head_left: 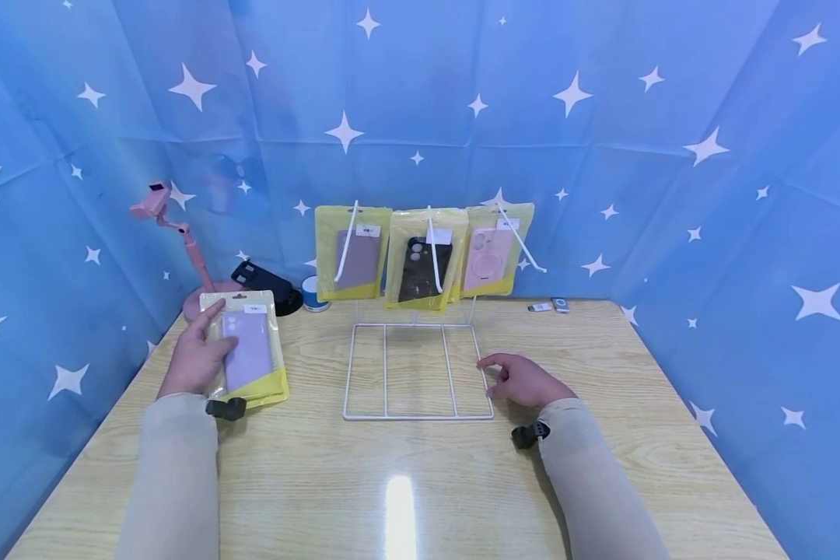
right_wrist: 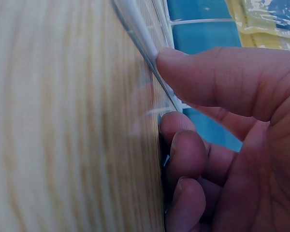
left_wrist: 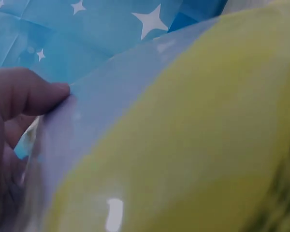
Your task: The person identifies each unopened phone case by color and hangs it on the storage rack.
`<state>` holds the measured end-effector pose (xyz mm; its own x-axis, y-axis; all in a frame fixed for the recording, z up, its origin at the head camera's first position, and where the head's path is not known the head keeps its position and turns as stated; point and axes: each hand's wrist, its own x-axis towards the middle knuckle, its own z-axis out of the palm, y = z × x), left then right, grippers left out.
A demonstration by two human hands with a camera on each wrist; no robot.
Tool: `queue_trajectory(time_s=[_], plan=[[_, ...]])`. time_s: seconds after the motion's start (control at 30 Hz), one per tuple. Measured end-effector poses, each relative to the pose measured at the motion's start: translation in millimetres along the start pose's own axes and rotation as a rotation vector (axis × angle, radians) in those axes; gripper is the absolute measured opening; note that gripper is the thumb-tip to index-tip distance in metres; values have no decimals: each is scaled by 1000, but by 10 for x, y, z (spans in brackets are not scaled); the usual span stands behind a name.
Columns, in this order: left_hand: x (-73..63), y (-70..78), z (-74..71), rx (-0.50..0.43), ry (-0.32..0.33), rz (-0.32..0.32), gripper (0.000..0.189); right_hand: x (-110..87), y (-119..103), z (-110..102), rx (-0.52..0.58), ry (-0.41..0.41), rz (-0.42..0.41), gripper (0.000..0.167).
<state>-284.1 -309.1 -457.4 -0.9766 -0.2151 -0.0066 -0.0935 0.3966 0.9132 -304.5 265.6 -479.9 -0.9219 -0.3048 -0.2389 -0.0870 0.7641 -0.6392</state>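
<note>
My left hand (head_left: pixel 194 359) grips a clear and yellow pouch (head_left: pixel 274 364) with a lilac phone case inside, thumb across its front. In the left wrist view the pouch (left_wrist: pixel 174 145) fills most of the frame beside the thumb. My right hand (head_left: pixel 528 381) is at the right side of a white wire display rack (head_left: pixel 420 418), its thumb and index finger on the base wire. In the right wrist view the thumb (right_wrist: pixel 188 72) presses the wire (right_wrist: pixel 140 29), with the other fingers curled low by the tabletop.
From the rack's hooks hang pouched phone cases: a purple one (head_left: pixel 357 260), a black one (head_left: pixel 423 272) and a pink one (head_left: pixel 488 260). Behind the left hand stand a pink stand (head_left: pixel 194 253), a black phone case (head_left: pixel 262 278) and a blue-white roll (head_left: pixel 313 295). Two small items (head_left: pixel 560 305) lie back right.
</note>
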Motion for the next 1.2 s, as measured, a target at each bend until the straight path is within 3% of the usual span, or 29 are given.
queue_trajectory(time_s=[0.23,0.43,0.53,0.77,0.93,1.2], plan=[[-14,117,66,-70,44,36,77,0,0,4,-4,4,3,51],[-39,208,122,-117,130,57,54,-7,-8,5,-9,7,4,51],[-53,267,149,-143,152,70,51,-9,-10,8,-13,11,6,52],[-101,409,213,-176,148,181,62,-16,-25,10,-13,17,21,52],[-135,502,272,-266,119,261,66,-16,-29,7,-13,15,20,52],[-279,719,336,-287,91,419,68,-19,-27,2,-14,13,11,51]])
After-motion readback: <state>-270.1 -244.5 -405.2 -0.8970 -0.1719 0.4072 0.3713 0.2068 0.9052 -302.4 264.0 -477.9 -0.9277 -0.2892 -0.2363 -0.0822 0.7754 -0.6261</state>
